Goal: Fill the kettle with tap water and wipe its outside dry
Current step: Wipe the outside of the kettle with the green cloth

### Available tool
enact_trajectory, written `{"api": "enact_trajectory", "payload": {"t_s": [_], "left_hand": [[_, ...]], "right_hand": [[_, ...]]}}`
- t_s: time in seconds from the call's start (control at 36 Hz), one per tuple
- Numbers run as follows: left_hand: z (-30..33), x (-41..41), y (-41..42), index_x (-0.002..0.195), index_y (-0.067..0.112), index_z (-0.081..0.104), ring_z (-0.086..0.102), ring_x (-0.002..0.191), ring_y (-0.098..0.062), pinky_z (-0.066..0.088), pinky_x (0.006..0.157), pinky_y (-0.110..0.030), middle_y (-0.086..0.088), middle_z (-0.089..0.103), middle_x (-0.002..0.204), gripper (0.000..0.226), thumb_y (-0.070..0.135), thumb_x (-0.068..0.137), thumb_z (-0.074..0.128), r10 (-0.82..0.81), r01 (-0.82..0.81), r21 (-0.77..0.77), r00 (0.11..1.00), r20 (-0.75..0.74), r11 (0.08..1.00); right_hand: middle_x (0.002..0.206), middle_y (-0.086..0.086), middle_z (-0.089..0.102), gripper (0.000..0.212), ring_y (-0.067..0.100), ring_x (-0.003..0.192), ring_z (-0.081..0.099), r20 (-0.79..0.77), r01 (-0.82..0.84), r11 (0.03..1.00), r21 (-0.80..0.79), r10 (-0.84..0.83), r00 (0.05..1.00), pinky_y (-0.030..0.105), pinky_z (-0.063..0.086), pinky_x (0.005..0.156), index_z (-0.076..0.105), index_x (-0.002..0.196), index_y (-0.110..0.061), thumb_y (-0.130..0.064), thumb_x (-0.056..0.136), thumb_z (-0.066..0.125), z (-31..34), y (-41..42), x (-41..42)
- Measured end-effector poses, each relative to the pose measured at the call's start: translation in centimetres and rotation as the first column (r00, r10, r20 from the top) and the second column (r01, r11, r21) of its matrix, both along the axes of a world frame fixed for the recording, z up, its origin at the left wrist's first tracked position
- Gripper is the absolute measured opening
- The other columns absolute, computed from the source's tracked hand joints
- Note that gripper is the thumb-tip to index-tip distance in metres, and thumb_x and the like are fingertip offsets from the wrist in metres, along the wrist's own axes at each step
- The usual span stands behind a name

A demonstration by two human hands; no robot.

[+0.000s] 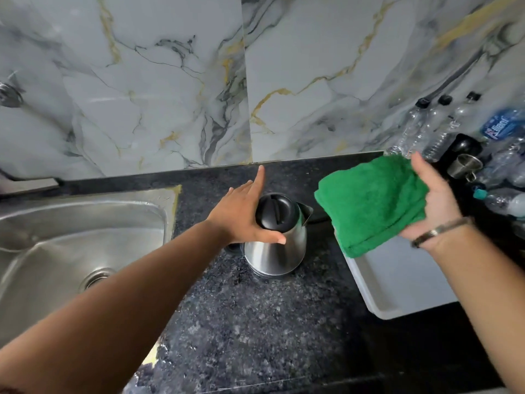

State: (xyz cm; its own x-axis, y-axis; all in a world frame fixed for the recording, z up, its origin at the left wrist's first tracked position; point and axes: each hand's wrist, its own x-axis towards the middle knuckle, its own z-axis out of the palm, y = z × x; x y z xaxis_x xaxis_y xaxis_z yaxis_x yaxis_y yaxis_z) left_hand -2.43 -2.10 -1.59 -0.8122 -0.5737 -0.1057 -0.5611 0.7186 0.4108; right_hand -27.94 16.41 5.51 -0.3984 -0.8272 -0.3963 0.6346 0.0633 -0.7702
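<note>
A steel kettle (277,251) with a shut black lid stands upright on the dark speckled counter (255,322), just right of the sink. My left hand (241,214) rests against the kettle's upper left side, thumb across its front and fingers stretched out past the lid toward the wall. My right hand (437,197) holds a folded green cloth (372,203) in the air to the right of the kettle, apart from it. The kettle's handle is hidden behind my left hand.
A steel sink (71,251) with a drain lies at the left, and a tap fitting (10,95) sits on the marble wall. A white tray (397,280) lies below the cloth. Several plastic bottles (431,129) and a steel cup (463,166) crowd the right back corner.
</note>
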Motion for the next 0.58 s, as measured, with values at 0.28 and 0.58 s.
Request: {"api": "enact_trajectory", "payload": {"t_s": [0.28, 0.58], "left_hand": [[0.1, -0.1, 0.3, 0.165, 0.013, -0.022, 0.036, 0.156, -0.032, 0.029, 0.126, -0.061, -0.015, 0.036, 0.170, 0.162, 0.095, 0.052, 0.059, 0.006, -0.006, 0.005, 1.000, 0.015, 1.000], [0.2, -0.3, 0.2, 0.161, 0.014, -0.030, 0.040, 0.153, -0.033, 0.022, 0.127, -0.066, -0.016, 0.044, 0.164, 0.163, 0.091, 0.054, 0.065, 0.029, -0.030, 0.022, 0.999, 0.033, 0.999]], "right_hand": [[0.128, 0.008, 0.064, 0.056, 0.026, 0.121, 0.057, -0.927, -0.233, 0.921, 0.313, 0.349, 0.134, 0.047, 0.043, 0.104, 0.045, 0.140, -0.027, -0.052, 0.090, 0.045, -2.3, -3.4, 9.7], [0.120, 0.010, 0.066, 0.059, 0.025, 0.118, 0.057, -0.773, -0.066, 0.885, 0.462, 0.365, -0.518, 0.039, 0.015, 0.121, 0.055, 0.122, -0.006, -0.054, 0.087, 0.055, -3.5, -5.4, 11.4]]}}
